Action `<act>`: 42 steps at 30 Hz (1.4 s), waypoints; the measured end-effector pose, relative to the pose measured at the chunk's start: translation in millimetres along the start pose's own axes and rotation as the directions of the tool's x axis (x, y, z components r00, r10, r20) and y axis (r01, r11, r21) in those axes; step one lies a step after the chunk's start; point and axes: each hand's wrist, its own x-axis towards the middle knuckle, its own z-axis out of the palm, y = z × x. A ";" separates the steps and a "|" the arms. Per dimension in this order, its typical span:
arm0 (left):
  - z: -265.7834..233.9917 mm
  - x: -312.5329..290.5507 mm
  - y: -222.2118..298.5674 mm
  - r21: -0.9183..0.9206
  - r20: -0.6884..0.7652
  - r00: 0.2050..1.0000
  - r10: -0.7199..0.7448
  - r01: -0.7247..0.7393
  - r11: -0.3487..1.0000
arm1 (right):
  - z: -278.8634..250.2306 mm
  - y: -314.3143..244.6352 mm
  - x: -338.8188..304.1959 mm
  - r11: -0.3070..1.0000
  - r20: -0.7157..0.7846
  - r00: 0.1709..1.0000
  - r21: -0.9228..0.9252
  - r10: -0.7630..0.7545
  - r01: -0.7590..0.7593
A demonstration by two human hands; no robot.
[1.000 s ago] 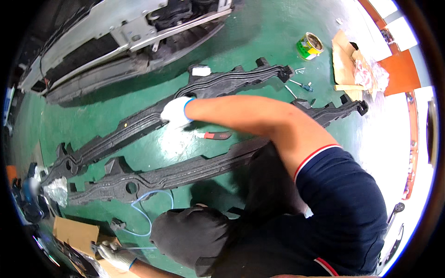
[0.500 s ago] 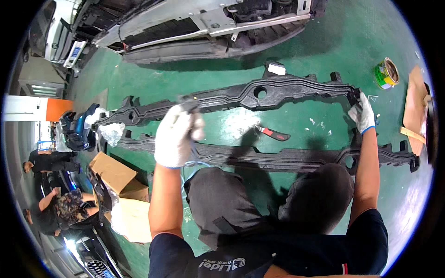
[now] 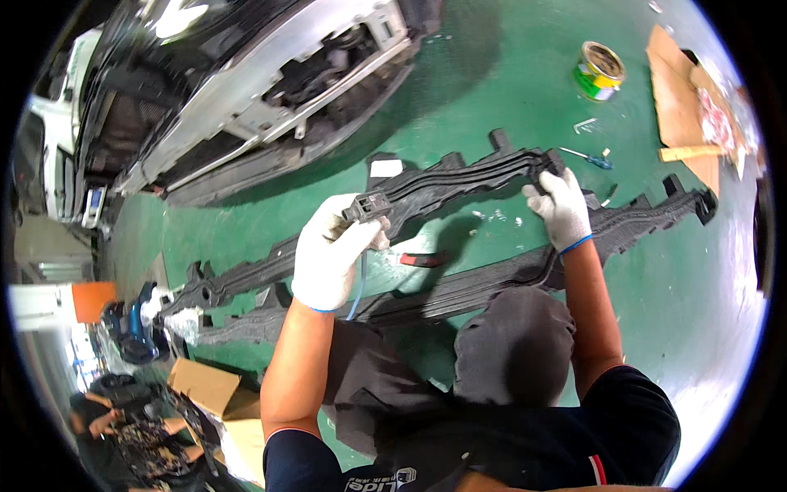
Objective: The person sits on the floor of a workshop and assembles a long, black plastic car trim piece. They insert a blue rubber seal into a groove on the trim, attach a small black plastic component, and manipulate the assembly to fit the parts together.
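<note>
Holding a small black block point(image 3: 369, 207) in the gloved left hand point(image 3: 332, 254), pinched between thumb and fingers and seemingly raised in front of the far black bar point(image 3: 459, 182). Reaching with the gloved right hand point(image 3: 559, 209) to the right end of that bar, fingers curled at its dark tip; cannot tell from this view whether gripping the tip or only resting against it. See the far bar lying lengthwise on the green floor point(image 3: 492, 90), beyond the near black bar point(image 3: 459, 289).

Handle the block by its sides, leaving the slotted face uncovered and turned upward for a clear look. Allow plenty of slack in the blue cable point(image 3: 359, 287) below the left hand; treat it as probably joined to the block, and avoid any tug at that point. Steady the bar's tip with a light touch rather than a squeeze. Expect a long, ribbed, foam-like piece, probably light but liable to flex or chip; if lifting, support it nearer the middle instead of levering from one end.

Watch for the red-handled knife point(image 3: 422, 260) between the two bars: best set aside, clear of the cable. Mind likewise the blue-handled screwdriver point(image 3: 597, 161) near the right hand. Lean no weight on the near bar, close in front of the right knee point(image 3: 516, 336).
</note>
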 end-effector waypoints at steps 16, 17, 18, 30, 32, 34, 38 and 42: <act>137.1 43.2 -12.0 0.638 0.308 0.951 0.030 -0.229 0.735 | -18.4 -13.4 -71.4 0.998 0.060 0.996 -0.030 -0.060 0.062; 139.4 45.8 -11.0 0.688 0.348 0.937 -0.023 -0.239 0.685 | -19.3 -12.1 -72.3 0.997 0.065 0.996 -0.019 -0.067 0.069; 139.3 47.3 -16.1 0.650 0.368 0.929 -0.037 -0.229 0.724 | -19.3 -10.8 -74.2 0.997 0.075 0.995 -0.007 -0.072 0.072; 137.4 37.0 -81.1 -0.038 0.437 0.887 -0.150 0.185 0.982 | -20.9 -7.2 -103.8 0.972 0.109 0.986 0.211 -0.125 0.100; 128.9 33.2 -86.7 -0.089 0.480 0.865 -0.148 0.216 0.972 | -21.3 -10.8 -108.7 0.980 0.094 0.989 0.168 -0.119 0.102; 125.6 28.4 -89.0 -0.109 0.499 0.861 -0.097 0.174 0.979 | -22.6 -12.1 -112.2 0.984 0.096 0.988 0.146 -0.117 0.102; 127.4 22.7 -83.3 -0.158 0.578 0.816 0.014 0.096 0.983 | -21.9 -9.6 -116.1 0.985 0.092 0.987 0.128 -0.131 0.119; 128.0 16.2 -77.0 -0.075 0.580 0.812 -0.060 0.126 0.989 | -25.5 -6.3 -115.4 0.981 0.115 0.979 0.122 -0.167 0.153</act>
